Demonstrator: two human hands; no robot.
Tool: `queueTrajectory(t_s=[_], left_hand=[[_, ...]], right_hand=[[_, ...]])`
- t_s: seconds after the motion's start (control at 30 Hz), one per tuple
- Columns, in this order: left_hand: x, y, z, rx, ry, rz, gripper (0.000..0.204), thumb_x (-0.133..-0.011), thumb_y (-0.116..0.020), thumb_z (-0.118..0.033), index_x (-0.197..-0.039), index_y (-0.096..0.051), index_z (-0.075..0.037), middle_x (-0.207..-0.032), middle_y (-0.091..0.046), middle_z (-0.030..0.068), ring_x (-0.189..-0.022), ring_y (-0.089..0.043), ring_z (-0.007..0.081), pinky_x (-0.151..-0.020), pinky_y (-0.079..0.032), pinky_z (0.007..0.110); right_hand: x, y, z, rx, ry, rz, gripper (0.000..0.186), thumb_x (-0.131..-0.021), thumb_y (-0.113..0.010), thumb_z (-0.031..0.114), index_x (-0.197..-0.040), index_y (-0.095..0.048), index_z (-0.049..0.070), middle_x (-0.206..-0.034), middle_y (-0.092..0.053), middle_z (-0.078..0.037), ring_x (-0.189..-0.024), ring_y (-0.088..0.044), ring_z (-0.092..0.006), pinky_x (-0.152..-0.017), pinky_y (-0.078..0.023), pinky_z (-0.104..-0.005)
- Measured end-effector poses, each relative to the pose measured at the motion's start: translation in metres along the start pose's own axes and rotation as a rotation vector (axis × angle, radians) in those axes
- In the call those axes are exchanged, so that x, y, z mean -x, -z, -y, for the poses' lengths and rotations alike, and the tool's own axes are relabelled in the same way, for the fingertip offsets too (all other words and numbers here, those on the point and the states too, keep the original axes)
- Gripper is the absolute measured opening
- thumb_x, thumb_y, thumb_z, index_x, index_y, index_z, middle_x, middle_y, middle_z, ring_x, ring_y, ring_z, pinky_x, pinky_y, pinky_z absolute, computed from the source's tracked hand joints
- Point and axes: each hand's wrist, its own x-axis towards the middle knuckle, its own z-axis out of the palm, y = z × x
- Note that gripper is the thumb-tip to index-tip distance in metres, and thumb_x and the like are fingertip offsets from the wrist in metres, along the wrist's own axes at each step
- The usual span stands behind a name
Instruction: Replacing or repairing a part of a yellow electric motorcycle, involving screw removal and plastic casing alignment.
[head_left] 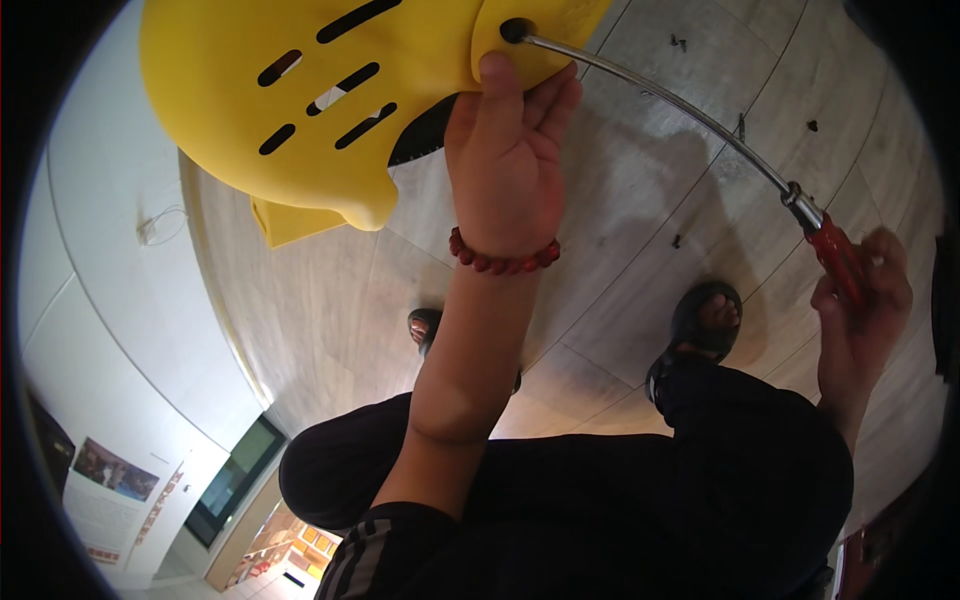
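A large yellow plastic shell (220, 110) with several long slots fills the upper left. At its right is a yellow plastic flap (575, 15) with a round dark hole. My left hand (510, 165) grips this flap's lower edge, thumb on the front face and fingers partly hidden behind it. A screwdriver (690, 108) with a long metal shaft reaches from the right into that hole, which hides its tip. My right hand (870, 290) is closed around the red handle. Below the flap, next to my left wrist, shows a dark opening in the shell.
Several small dark screws (812, 126) lie scattered on the grey wood-look floor (620, 260). My sandalled feet (705, 320) rest on it below the work. A white wall (110, 270) curves along the left, with a doorway (240, 480) at the lower left.
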Motion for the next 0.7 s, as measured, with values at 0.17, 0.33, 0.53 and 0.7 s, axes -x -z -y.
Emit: queueTrajectory(t_s=[0.17,0.33,0.53,0.7], left_hand=[[-0.001,-0.002,-0.001,0.007,-0.004,-0.015,0.038,-0.093,-0.053,-0.032,-0.115,-0.049,-0.002,-0.107,-0.060,0.0082,-0.096,-0.060,0.0214,-0.089,-0.046,0.036],[0.001,-0.002,-0.001,0.003,0.010,-0.029,0.038,-0.093,-0.053,-0.032,-0.115,-0.049,-0.002,-0.107,-0.060,0.0080,-0.096,-0.059,0.0208,-0.088,-0.047,0.036],[0.001,-0.001,-0.002,0.012,0.018,-0.008,0.039,-0.092,-0.054,-0.033,-0.116,-0.048,-0.002,-0.108,-0.059,0.0070,-0.096,-0.059,0.0197,-0.087,-0.047,0.034],[-0.001,0.000,0.001,0.002,0.011,0.020,0.037,-0.093,-0.053,-0.031,-0.116,-0.049,-0.003,-0.108,-0.059,0.0068,-0.097,-0.059,0.0194,-0.087,-0.046,0.034]], right_hand=[[0.008,0.010,-0.001,0.253,-0.016,0.033,0.043,-0.085,-0.061,0.010,-0.121,-0.037,0.006,-0.114,-0.045,-0.014,-0.068,-0.056,-0.0137,-0.058,-0.046,-0.0250],[-0.001,-0.002,0.020,0.050,-0.175,-0.004,0.031,-0.089,-0.053,0.015,-0.115,-0.044,0.001,-0.095,-0.054,-0.011,-0.065,-0.056,-0.0129,-0.058,-0.046,-0.0250],[0.007,-0.012,0.037,0.030,-0.321,-0.114,0.047,-0.093,-0.042,0.041,-0.109,-0.048,-0.003,-0.078,-0.056,-0.009,-0.049,-0.050,-0.0092,-0.045,-0.038,-0.0196],[-0.005,0.004,0.033,-0.422,-0.730,0.087,0.057,-0.090,-0.046,0.047,-0.110,-0.047,-0.006,-0.070,-0.054,-0.007,-0.036,-0.040,-0.0068,-0.035,-0.029,-0.0198]])
